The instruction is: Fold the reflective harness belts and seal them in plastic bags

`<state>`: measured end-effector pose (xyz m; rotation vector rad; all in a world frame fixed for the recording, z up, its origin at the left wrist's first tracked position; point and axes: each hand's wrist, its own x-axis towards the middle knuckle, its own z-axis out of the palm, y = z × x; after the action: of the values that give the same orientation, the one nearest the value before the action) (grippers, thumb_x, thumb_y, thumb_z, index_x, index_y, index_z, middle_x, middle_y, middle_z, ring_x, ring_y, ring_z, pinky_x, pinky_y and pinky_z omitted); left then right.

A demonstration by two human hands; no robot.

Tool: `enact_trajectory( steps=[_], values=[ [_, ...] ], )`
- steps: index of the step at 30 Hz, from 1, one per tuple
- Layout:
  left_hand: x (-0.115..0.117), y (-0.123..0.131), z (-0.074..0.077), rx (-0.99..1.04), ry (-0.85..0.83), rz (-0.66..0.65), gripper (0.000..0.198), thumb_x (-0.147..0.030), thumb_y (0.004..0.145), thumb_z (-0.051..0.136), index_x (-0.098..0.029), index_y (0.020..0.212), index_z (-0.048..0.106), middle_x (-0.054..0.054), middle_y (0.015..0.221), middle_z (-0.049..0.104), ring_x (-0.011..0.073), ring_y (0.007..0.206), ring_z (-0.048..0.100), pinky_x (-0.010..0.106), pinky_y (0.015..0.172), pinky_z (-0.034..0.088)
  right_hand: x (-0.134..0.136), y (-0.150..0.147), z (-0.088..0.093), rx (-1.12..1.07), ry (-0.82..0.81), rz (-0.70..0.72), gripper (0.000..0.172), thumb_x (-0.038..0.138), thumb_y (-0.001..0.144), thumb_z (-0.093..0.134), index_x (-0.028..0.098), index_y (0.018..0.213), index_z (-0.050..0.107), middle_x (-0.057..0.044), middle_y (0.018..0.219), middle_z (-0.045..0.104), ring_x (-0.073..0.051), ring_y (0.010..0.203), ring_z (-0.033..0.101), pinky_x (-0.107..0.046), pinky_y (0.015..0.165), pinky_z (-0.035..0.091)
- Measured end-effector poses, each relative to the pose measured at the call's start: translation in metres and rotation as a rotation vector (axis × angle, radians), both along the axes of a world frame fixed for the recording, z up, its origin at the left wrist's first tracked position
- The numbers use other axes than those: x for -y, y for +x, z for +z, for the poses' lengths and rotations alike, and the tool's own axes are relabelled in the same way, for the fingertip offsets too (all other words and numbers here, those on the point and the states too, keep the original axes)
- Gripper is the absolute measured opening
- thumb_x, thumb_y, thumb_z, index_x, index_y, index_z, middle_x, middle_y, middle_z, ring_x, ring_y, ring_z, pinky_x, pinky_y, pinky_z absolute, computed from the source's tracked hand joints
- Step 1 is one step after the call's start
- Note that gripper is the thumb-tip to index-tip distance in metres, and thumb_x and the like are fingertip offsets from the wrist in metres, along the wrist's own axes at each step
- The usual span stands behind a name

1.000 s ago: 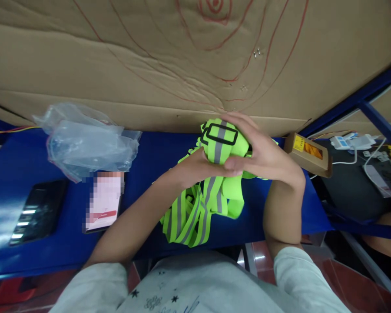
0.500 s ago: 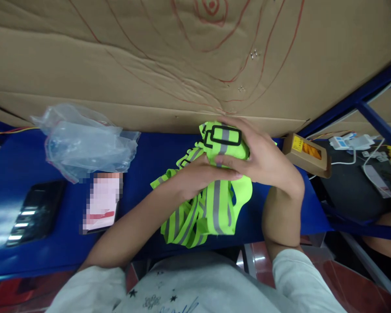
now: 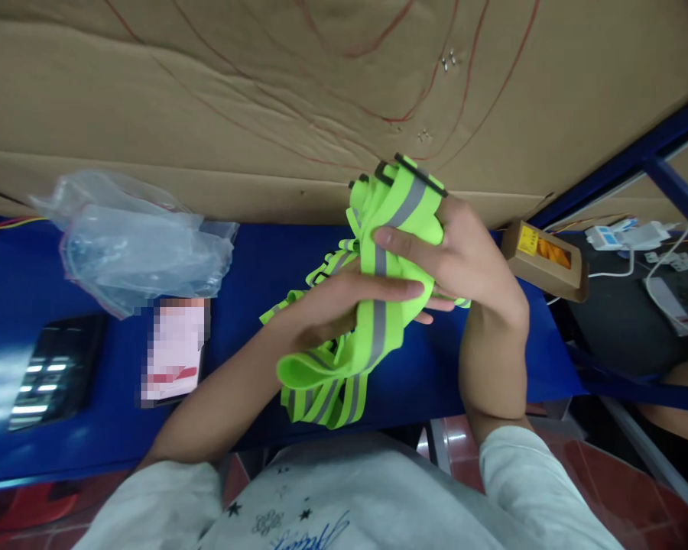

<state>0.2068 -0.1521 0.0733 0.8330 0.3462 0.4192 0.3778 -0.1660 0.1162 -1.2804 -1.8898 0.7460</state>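
A neon green reflective vest with grey stripes and black buckles is bunched between both my hands above the blue table. My right hand grips the upper folded part, thumb across the front. Just below it, my left hand is closed around the middle of the bundle. Loose straps of the vest hang down toward the table's near edge.
A crumpled clear plastic bag lies at the left, a pink-and-white card and a dark device nearer me. A small brown box sits right of my hands. A cardboard sheet stands behind. Cables and another person's arm are far right.
Both hands have lifted the vest bundle up and tilted it, so the buckled end now points upward. The hanging straps have gathered closer under my left hand.
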Motion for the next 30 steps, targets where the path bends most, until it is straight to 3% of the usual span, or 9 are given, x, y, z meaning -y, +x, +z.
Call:
enact_trajectory(
  steps=[3, 6, 12, 14, 16, 19, 21, 26, 30],
  values=[
    [-0.003, -0.001, -0.004, -0.037, 0.174, -0.007, 0.020, -0.026, 0.077, 0.087, -0.013, 0.089, 0.076, 0.007, 0.086, 0.077, 0.0200, 0.085, 0.074, 0.030, 0.084, 0.060, 0.002, 0.004, 0.003, -0.019, -0.020, 0.046, 0.032, 0.051, 0.094, 0.073, 0.019, 0.097, 0.072, 0.000, 0.088, 0.074, -0.019, 0.077, 0.069, -0.032, 0.071, 0.056],
    [-0.012, -0.010, -0.009, -0.140, 0.414, -0.122, 0.014, -0.024, 0.082, 0.082, -0.015, 0.091, 0.075, 0.004, 0.088, 0.075, 0.0158, 0.084, 0.070, 0.026, 0.081, 0.058, 0.006, 0.009, 0.007, 0.032, -0.052, 0.087, 0.034, 0.054, 0.091, 0.075, 0.020, 0.093, 0.074, -0.001, 0.087, 0.074, -0.022, 0.082, 0.070, -0.034, 0.075, 0.058],
    [-0.026, -0.024, -0.011, -0.231, 0.681, -0.287, 0.025, -0.030, 0.087, 0.077, -0.019, 0.110, 0.076, 0.007, 0.111, 0.077, 0.0212, 0.107, 0.072, 0.030, 0.092, 0.059, 0.014, 0.007, 0.012, 0.129, -0.138, 0.121, 0.042, 0.061, 0.093, 0.072, 0.019, 0.086, 0.072, -0.002, 0.075, 0.071, -0.020, 0.069, 0.068, -0.034, 0.068, 0.058],
    [-0.026, -0.023, -0.015, -0.248, 0.683, -0.236, 0.029, -0.031, 0.086, 0.077, -0.020, 0.113, 0.075, 0.007, 0.113, 0.077, 0.0215, 0.107, 0.072, 0.031, 0.091, 0.059, 0.012, 0.006, 0.009, 0.187, -0.031, 0.071, 0.039, 0.059, 0.093, 0.073, 0.021, 0.095, 0.073, -0.004, 0.090, 0.075, -0.024, 0.082, 0.072, -0.038, 0.078, 0.061],
    [-0.026, -0.019, -0.020, -0.265, 0.636, -0.081, 0.034, -0.031, 0.083, 0.080, -0.019, 0.114, 0.075, 0.006, 0.112, 0.078, 0.0213, 0.102, 0.073, 0.031, 0.088, 0.060, 0.007, 0.008, 0.003, 0.258, 0.176, -0.040, 0.042, 0.057, 0.091, 0.076, 0.022, 0.113, 0.073, -0.008, 0.115, 0.074, -0.029, 0.107, 0.071, -0.045, 0.096, 0.060],
    [-0.027, -0.013, -0.024, -0.237, 0.499, 0.120, 0.041, -0.037, 0.078, 0.086, -0.014, 0.110, 0.074, 0.007, 0.103, 0.079, 0.0213, 0.091, 0.074, 0.031, 0.082, 0.060, -0.002, 0.012, -0.005, 0.327, 0.490, -0.172, 0.069, 0.056, 0.087, 0.080, 0.020, 0.142, 0.059, -0.014, 0.140, 0.062, -0.034, 0.134, 0.058, -0.056, 0.117, 0.048],
    [-0.028, -0.012, -0.024, -0.208, 0.462, 0.118, 0.045, -0.041, 0.077, 0.089, -0.014, 0.110, 0.073, 0.008, 0.105, 0.079, 0.0217, 0.091, 0.074, 0.032, 0.082, 0.060, -0.006, 0.014, -0.010, 0.351, 0.571, -0.246, 0.075, 0.058, 0.089, 0.078, 0.022, 0.149, 0.052, -0.015, 0.144, 0.057, -0.035, 0.140, 0.053, -0.060, 0.122, 0.042],
    [-0.037, -0.019, -0.030, -0.210, 0.603, -0.215, 0.043, -0.040, 0.081, 0.086, -0.019, 0.116, 0.074, 0.007, 0.117, 0.078, 0.0237, 0.106, 0.074, 0.034, 0.093, 0.060, -0.012, 0.014, -0.017, 0.366, 0.567, -0.229, 0.074, 0.059, 0.087, 0.080, 0.030, 0.149, 0.052, -0.014, 0.142, 0.055, -0.036, 0.140, 0.052, -0.057, 0.123, 0.043],
    [-0.038, -0.018, -0.035, -0.211, 0.569, -0.012, 0.057, -0.044, 0.075, 0.091, -0.017, 0.121, 0.072, 0.009, 0.119, 0.078, 0.0275, 0.108, 0.074, 0.038, 0.093, 0.060, -0.018, 0.009, -0.025, 0.344, 0.626, -0.262, 0.075, 0.064, 0.090, 0.072, 0.030, 0.153, 0.046, -0.014, 0.144, 0.052, -0.037, 0.143, 0.049, -0.061, 0.123, 0.042]
  ],
)
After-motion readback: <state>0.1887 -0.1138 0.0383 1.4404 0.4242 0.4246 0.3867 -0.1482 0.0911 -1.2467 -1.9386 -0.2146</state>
